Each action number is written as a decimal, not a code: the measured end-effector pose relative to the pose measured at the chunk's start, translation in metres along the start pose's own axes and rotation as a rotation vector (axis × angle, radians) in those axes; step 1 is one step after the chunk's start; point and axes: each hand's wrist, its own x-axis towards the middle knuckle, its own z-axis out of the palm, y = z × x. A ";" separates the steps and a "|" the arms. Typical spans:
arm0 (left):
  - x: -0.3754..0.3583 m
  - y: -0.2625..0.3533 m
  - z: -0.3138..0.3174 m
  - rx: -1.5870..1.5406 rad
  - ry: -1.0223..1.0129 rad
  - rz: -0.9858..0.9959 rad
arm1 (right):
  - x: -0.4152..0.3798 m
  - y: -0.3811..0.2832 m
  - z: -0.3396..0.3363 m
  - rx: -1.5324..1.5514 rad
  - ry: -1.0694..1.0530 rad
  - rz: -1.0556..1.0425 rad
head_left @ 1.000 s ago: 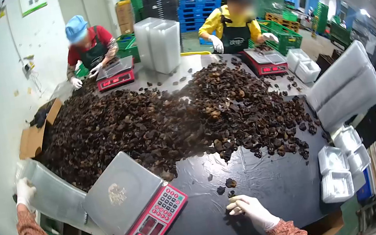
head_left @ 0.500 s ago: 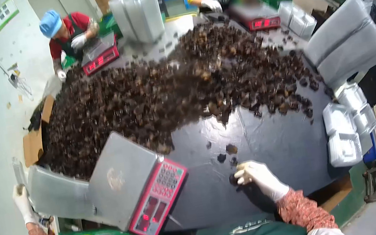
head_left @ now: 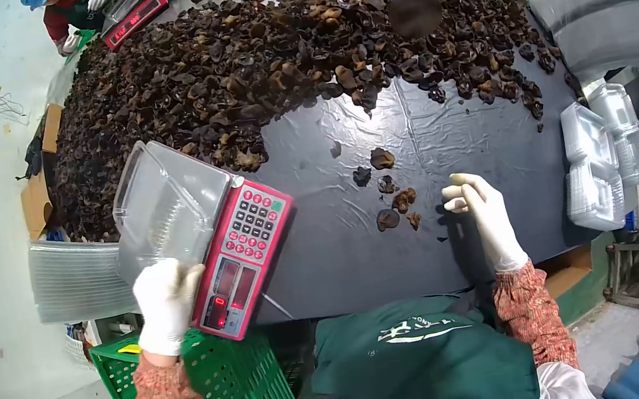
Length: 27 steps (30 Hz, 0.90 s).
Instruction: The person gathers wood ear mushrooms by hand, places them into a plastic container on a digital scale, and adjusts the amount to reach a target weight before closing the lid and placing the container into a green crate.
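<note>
My left hand [head_left: 164, 306], in a white glove, is closed on the near edge of a clear plastic tray [head_left: 171, 195]. That tray rests on the pan of a red digital scale [head_left: 249, 241], whose keypad and lit display face me. My right hand [head_left: 484, 214], also gloved, hovers over the dark tabletop [head_left: 339, 268] with fingers apart and slightly curled, nothing visible in them. Just left of it lie several loose dark brown pieces [head_left: 382, 158] that look like wood ear mushrooms. A broad pile of the same mushrooms [head_left: 256, 75] covers the far side.
Stacked clear trays [head_left: 595, 187] stand at the right edge, below a wrapped bundle [head_left: 602, 17]. More stacked clear plastic [head_left: 75, 278] sits left of the scale. A green crate [head_left: 207, 387] is below. Across the table, a co-worker [head_left: 73, 12] is beside another red scale [head_left: 136, 10].
My left hand has brought a clear tray from the left onto the scale. My right hand has moved right, away from the loose pieces, and more of them lie there. The view has tilted down.
</note>
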 end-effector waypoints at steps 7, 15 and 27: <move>-0.004 0.008 0.019 0.051 -0.115 -0.029 | 0.001 0.014 -0.003 0.012 0.009 0.035; -0.002 0.011 0.021 0.007 -0.086 -0.122 | 0.008 0.011 0.000 -0.005 -0.034 0.047; 0.010 -0.003 0.001 -0.348 -0.189 -0.465 | 0.004 0.012 0.012 0.008 -0.076 0.059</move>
